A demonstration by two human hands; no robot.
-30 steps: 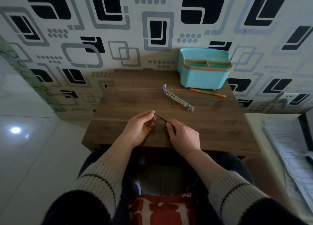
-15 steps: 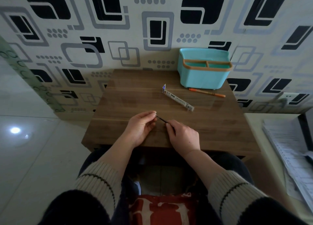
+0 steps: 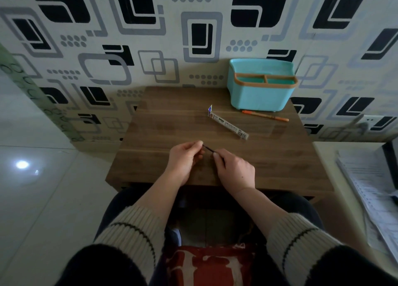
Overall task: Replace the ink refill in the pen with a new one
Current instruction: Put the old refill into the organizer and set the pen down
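Note:
A thin dark pen spans the gap between my two hands, low over the near part of the wooden table. My left hand pinches its far end with thumb and forefinger. My right hand grips the near end; most of the pen is hidden inside that fist. Whether it is the whole pen or only part of it, I cannot tell. A narrow refill pack with its flap open lies diagonally at the table's middle. An orange pen lies farther right.
A teal desk organiser with an orange rim stands at the table's back right against the patterned wall. A stack of papers lies on a lower surface to the right. Tiled floor lies to the left.
Both hands hold the same grip on the pen; the left fingertips have shifted only slightly along it. Nothing else on the table has moved.

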